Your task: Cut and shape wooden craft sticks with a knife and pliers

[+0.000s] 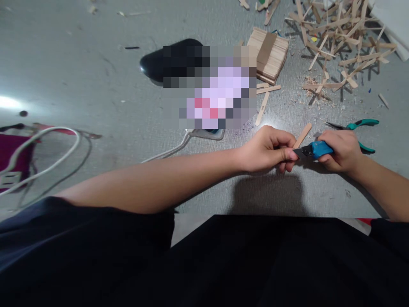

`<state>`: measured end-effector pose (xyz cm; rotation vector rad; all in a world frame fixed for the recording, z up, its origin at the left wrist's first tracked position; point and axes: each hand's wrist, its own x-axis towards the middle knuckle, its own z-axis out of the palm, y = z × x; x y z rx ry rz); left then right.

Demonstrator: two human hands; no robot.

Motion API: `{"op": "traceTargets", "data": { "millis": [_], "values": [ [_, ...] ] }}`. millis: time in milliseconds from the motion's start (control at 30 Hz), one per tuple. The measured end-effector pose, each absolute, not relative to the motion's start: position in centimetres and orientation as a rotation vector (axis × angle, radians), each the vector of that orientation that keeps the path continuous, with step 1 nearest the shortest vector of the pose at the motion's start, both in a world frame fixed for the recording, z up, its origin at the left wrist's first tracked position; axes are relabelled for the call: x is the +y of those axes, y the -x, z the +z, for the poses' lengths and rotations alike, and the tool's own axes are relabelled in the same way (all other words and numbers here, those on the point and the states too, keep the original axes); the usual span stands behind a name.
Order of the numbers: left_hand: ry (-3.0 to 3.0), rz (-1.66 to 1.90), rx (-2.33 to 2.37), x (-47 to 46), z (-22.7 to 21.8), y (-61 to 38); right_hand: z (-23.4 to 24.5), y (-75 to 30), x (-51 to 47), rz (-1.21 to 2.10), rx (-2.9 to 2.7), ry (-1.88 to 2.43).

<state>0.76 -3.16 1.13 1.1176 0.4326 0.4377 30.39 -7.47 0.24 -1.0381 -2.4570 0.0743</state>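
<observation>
Here's the wooden stick, pale, flat and round-tipped, pinched in the closed left hand above the grey table. Its long axis runs diagonally, tip pointing forward and right, away from the body. The right hand grips a blue cutter, dark blade aimed left, right by the left thumb. Green-handled pliers lie just beyond.

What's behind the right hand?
Green-handled pliers: tips and both handle ends show past the right hand; the hand covers part of the lower handle. Anything else behind is hidden.
</observation>
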Motion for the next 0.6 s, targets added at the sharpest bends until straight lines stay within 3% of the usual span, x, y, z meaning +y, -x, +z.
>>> {"op": "traceTargets", "data": {
  "millis": [600],
  "values": [
    [-1.172, 0.399, 0.390, -2.76, 1.02, -1.22, 0.31, -30.55, -7.26, 0.085, -2.478, 1.063]
  ]
}}
